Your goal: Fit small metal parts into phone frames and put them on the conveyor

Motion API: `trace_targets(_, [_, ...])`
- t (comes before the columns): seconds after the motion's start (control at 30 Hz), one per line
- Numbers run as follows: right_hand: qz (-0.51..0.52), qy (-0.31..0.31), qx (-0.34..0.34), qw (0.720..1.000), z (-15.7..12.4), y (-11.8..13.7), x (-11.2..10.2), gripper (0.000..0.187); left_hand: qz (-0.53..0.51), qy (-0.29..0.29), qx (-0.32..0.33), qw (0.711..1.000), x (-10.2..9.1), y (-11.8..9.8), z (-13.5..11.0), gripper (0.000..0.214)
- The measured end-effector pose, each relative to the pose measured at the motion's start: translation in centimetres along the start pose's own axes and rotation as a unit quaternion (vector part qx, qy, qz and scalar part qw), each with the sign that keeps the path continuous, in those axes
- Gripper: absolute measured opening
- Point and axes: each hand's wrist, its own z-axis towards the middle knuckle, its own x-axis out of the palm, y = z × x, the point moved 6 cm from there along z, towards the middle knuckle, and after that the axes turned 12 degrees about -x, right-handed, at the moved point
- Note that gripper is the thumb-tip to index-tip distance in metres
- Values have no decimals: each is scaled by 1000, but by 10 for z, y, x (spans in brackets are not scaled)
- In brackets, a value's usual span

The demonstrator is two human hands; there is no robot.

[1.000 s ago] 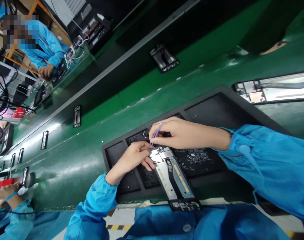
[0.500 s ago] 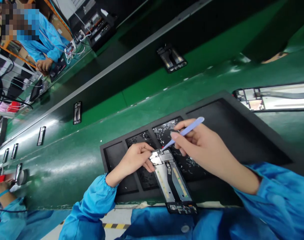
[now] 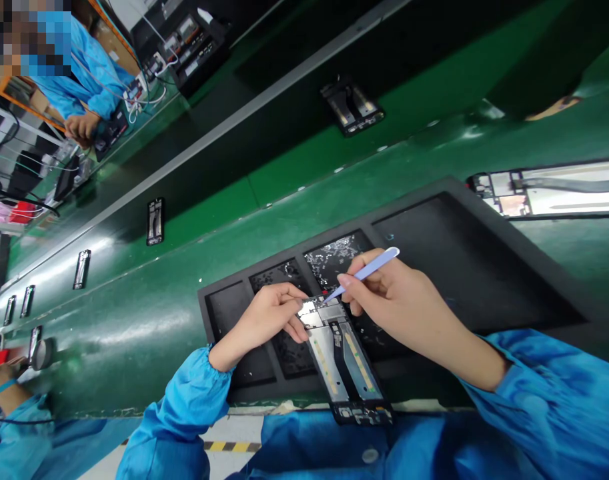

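An open phone frame point(image 3: 345, 363) lies on a black compartment tray point(image 3: 464, 200), its far end by my hands. My left hand point(image 3: 267, 317) is closed on the frame's top left corner, pinching it. My right hand point(image 3: 399, 300) grips light blue plastic tweezers point(image 3: 367, 272) like a pen. The tweezers' tip touches the frame's top end near a small red spot. Tiny metal parts fill the tray compartments point(image 3: 337, 257) just beyond the frame.
A green conveyor belt point(image 3: 264, 193) runs behind the tray, carrying several phone frames point(image 3: 353, 107) spaced along it. Another frame point(image 3: 549, 190) lies at the right. A co-worker in blue point(image 3: 84, 80) sits far left; another person's hand point(image 3: 1, 387) shows at bottom left.
My right hand swung from reaching across the parts compartments back toward me, bringing the tweezers' tip down onto the frame's top end. My left hand stayed on the frame.
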Motion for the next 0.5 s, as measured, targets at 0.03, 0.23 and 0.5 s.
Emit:
trace_targets(0.03, [11, -4, 6, 1000, 0, -1, 0, 26, 0, 1, -1, 1000, 0, 0, 0, 13])
trace_targets(0.23, [27, -56, 27, 998, -1, -2, -9, 39, 1, -1, -2, 1000, -1, 2, 2, 17])
trace_targets(0.5, [8, -44, 32, 998, -4, -1, -9, 40, -4, -10, 0, 1000, -1, 2, 4, 10])
